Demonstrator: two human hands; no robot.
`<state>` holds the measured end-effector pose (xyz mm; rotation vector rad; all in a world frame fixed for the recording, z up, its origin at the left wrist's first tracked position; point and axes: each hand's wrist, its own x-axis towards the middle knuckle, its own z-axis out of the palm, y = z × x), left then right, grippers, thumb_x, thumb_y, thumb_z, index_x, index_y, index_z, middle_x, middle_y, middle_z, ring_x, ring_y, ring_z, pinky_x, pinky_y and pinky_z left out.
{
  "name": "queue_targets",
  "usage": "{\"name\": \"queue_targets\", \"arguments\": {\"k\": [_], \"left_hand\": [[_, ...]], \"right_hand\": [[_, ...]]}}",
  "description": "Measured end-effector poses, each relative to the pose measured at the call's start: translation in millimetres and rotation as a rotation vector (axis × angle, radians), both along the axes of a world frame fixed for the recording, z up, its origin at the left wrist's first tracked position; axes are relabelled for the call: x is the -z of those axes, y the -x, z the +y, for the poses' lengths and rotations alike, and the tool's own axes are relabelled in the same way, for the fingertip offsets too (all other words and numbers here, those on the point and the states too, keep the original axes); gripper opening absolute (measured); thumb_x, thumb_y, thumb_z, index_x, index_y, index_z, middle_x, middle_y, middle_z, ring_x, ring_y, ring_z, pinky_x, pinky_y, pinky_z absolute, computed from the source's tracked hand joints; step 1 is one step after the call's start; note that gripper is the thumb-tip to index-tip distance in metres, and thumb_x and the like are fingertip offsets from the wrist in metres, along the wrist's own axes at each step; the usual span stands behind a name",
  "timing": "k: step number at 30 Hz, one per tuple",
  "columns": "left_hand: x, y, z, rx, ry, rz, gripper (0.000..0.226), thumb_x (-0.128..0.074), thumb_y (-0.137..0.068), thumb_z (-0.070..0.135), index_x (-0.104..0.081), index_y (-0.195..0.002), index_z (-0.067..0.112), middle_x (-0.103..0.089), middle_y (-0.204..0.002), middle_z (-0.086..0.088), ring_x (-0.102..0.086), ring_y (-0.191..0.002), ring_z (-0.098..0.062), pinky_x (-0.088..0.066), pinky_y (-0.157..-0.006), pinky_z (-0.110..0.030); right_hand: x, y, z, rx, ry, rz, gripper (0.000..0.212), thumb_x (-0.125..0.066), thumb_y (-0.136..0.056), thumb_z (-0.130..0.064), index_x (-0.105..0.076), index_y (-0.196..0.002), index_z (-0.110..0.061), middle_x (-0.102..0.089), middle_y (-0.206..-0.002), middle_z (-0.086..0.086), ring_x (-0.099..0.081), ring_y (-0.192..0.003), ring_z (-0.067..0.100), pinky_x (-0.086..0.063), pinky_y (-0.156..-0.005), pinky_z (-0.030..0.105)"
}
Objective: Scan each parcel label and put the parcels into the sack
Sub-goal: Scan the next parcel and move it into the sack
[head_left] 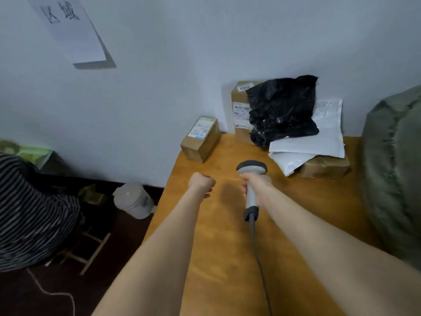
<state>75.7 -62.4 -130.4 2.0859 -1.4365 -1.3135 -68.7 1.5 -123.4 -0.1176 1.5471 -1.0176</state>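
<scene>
My right hand [256, 184] grips the handle of a grey barcode scanner [251, 169], head pointing away toward the parcels. My left hand [201, 182] hovers over the wooden table [227, 247], fingers curled into a fist, holding nothing. A small labelled cardboard box [200, 139] lies at the table's far left corner. Behind it a taller labelled box [239, 110] leans on the wall, partly covered by a black plastic parcel [282, 110]. White mailer bags [314, 142] lie on another brown box [325, 167]. The grey-green sack [394, 169] bulges at the right edge.
The scanner's cable [259, 258] runs back along the table toward me. Left of the table, on the dark floor, stand a translucent plastic bin [133, 200] and a wooden frame [91, 249]. A person in striped cloth [32, 213] is at the left. A paper sheet [68, 26] hangs on the wall.
</scene>
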Motion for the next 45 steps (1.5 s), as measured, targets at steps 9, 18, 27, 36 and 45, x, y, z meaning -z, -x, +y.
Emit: {"name": "queue_targets", "arguments": {"k": [9, 18, 27, 36, 45], "left_hand": [[32, -11, -165, 0.172, 0.279, -0.323, 0.098, -0.077, -0.073, 0.041, -0.021, -0.148, 0.012, -0.029, -0.147, -0.015, -0.026, -0.138, -0.031, -0.033, -0.108, -0.045], [63, -10, -210, 0.348, 0.225, -0.536, 0.109, -0.078, -0.071, 0.041, -0.010, -0.149, 0.007, -0.023, -0.148, -0.017, -0.022, -0.138, -0.035, -0.029, -0.111, -0.047], [51, -37, -144, 0.902, 0.265, -0.658, 0.092, -0.067, -0.081, 0.022, -0.009, -0.152, 0.020, -0.017, -0.154, -0.007, -0.017, -0.142, -0.031, -0.031, -0.110, -0.041], [53, -7, -54, 0.357, 0.224, -0.278, 0.067, -0.049, -0.096, 0.019, -0.013, -0.153, 0.022, -0.014, -0.158, -0.013, -0.028, -0.141, -0.034, -0.030, -0.112, -0.044], [67, -17, 15, 0.171, -0.434, 0.442, 0.053, -0.068, -0.082, 0.050, -0.058, -0.123, 0.018, -0.074, -0.104, -0.003, -0.070, -0.095, -0.023, -0.055, -0.077, -0.037]], "right_hand": [[37, -16, -121, 0.164, -0.040, 0.087, 0.018, -0.072, -0.089, -0.018, -0.062, -0.086, -0.003, -0.059, -0.063, 0.009, -0.050, -0.047, 0.018, -0.044, -0.048, 0.030], [58, -19, -133, 0.256, -0.074, 0.130, 0.018, -0.074, -0.087, -0.016, -0.063, -0.080, -0.003, -0.063, -0.065, 0.008, -0.053, -0.049, 0.016, -0.046, -0.049, 0.028], [25, -4, -98, 0.263, 0.021, 0.372, 0.016, -0.072, -0.082, -0.021, -0.066, -0.082, -0.006, -0.070, -0.074, 0.008, -0.062, -0.057, 0.018, -0.059, -0.069, 0.036], [38, 25, -34, 0.036, -0.102, 0.392, 0.039, -0.073, -0.083, -0.021, -0.057, -0.114, -0.005, -0.059, -0.105, 0.011, -0.054, -0.094, 0.028, -0.048, -0.089, 0.039], [68, -6, 0, 0.123, -0.086, 0.060, 0.035, -0.076, -0.082, -0.017, -0.061, -0.112, -0.004, -0.068, -0.097, 0.011, -0.065, -0.088, 0.028, -0.053, -0.079, 0.040]]}}
